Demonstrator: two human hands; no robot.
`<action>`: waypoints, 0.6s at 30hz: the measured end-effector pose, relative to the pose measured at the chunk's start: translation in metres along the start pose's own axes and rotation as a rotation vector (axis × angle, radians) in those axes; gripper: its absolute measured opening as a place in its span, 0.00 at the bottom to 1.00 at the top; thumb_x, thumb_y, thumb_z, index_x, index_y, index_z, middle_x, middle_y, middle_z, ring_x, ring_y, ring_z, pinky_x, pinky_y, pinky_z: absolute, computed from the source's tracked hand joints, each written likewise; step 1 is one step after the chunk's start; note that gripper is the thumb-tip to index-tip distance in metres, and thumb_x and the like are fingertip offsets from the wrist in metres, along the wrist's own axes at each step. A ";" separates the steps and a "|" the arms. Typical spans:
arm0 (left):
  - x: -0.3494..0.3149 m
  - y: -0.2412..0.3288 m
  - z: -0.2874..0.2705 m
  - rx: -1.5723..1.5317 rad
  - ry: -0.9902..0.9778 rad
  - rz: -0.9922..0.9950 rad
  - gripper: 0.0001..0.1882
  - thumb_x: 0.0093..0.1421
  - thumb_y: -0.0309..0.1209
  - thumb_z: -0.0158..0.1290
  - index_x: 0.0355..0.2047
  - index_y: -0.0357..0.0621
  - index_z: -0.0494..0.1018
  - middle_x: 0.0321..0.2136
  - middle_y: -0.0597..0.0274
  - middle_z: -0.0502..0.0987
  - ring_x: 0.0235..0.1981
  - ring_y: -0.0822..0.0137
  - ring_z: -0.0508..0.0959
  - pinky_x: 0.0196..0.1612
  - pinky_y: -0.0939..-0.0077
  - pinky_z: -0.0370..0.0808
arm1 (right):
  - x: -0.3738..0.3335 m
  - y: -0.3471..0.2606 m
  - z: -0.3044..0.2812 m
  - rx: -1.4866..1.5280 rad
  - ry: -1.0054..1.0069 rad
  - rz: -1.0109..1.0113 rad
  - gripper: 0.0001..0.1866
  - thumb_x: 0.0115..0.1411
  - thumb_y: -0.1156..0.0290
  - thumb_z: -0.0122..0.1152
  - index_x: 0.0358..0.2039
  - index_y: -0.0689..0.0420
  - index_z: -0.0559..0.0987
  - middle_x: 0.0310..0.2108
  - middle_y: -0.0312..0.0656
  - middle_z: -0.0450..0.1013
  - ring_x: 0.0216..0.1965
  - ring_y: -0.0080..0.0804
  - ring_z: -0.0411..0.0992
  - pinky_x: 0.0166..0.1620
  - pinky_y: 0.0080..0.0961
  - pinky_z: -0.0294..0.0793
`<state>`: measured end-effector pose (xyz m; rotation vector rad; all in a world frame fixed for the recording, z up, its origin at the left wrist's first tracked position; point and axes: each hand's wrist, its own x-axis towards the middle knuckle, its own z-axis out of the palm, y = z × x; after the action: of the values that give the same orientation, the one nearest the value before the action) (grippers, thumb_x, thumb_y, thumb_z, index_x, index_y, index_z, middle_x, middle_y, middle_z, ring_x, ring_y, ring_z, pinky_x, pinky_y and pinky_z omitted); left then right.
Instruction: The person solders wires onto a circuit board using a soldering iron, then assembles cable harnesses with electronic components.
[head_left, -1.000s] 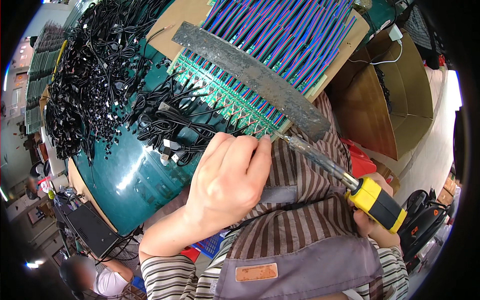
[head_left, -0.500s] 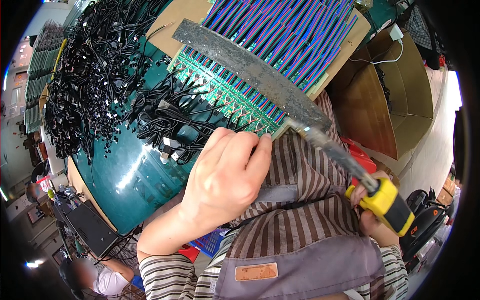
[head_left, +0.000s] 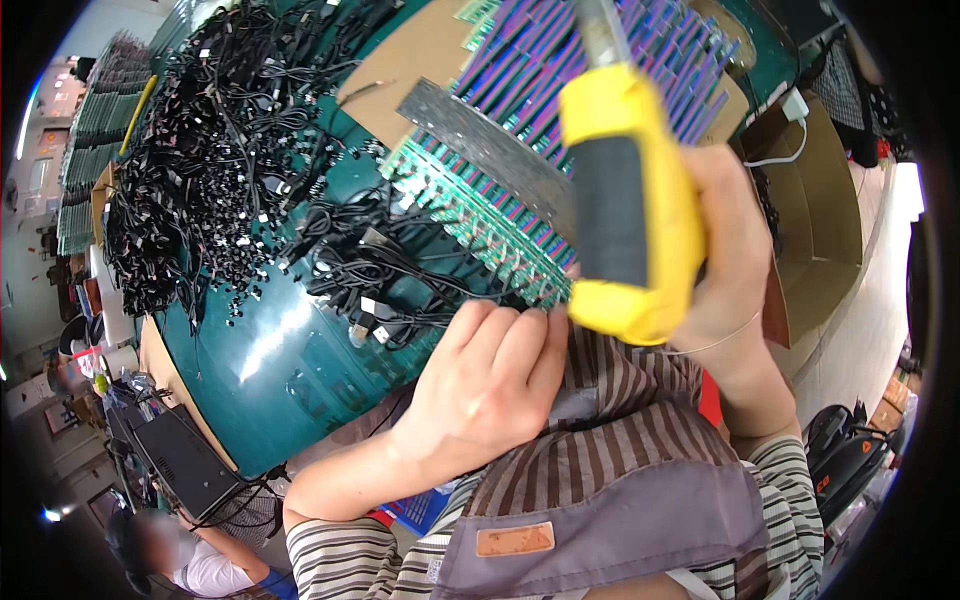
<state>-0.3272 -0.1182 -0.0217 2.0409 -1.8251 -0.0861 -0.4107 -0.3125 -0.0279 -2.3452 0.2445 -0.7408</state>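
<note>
Boards (head_left: 480, 205), thin, stiff and probably fragile, best held by their edges, stand packed on the table (head_left: 290, 370), the left hand (head_left: 490, 385) curled at their near edge beside loose cables (head_left: 200, 190), the right hand (head_left: 725, 260) gripping a yellow-handled tool (head_left: 625, 215) above them.

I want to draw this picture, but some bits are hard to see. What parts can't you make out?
- Head view: the tool's blade is partly hidden behind its yellow handle, raised close to the camera.
- The left hand hides its own fingertips and whatever they touch at the board's near edge.
- The pile of black cables is too tangled to count.
- The person at the lower edge is blurred.
</note>
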 end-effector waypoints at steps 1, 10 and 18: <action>-0.003 -0.001 -0.001 0.009 0.011 -0.004 0.16 0.45 0.20 0.55 0.38 0.27 0.75 0.27 0.58 0.69 0.27 0.64 0.71 0.31 0.72 0.68 | 0.004 -0.001 0.004 -0.082 -0.001 -0.080 0.28 0.36 0.76 0.72 0.43 0.59 0.74 0.36 0.46 0.71 0.37 0.46 0.74 0.38 0.31 0.75; 0.004 -0.074 -0.012 -0.142 0.318 -0.875 0.23 0.55 0.32 0.62 0.49 0.34 0.73 0.34 0.55 0.80 0.34 0.68 0.77 0.42 0.76 0.73 | -0.002 0.000 0.021 -0.022 -0.012 -0.039 0.25 0.38 0.69 0.75 0.39 0.62 0.77 0.25 0.45 0.72 0.24 0.39 0.71 0.29 0.28 0.71; -0.008 -0.096 -0.053 -0.859 0.350 -0.954 0.12 0.54 0.24 0.61 0.38 0.29 0.78 0.28 0.65 0.80 0.28 0.79 0.75 0.34 0.84 0.73 | 0.004 0.003 0.008 -0.044 0.046 0.008 0.31 0.41 0.73 0.78 0.45 0.62 0.72 0.33 0.37 0.75 0.31 0.22 0.74 0.37 0.19 0.73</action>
<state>-0.2214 -0.0910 -0.0062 1.8742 -0.3461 -0.6046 -0.4032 -0.3122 -0.0332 -2.3695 0.2928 -0.7937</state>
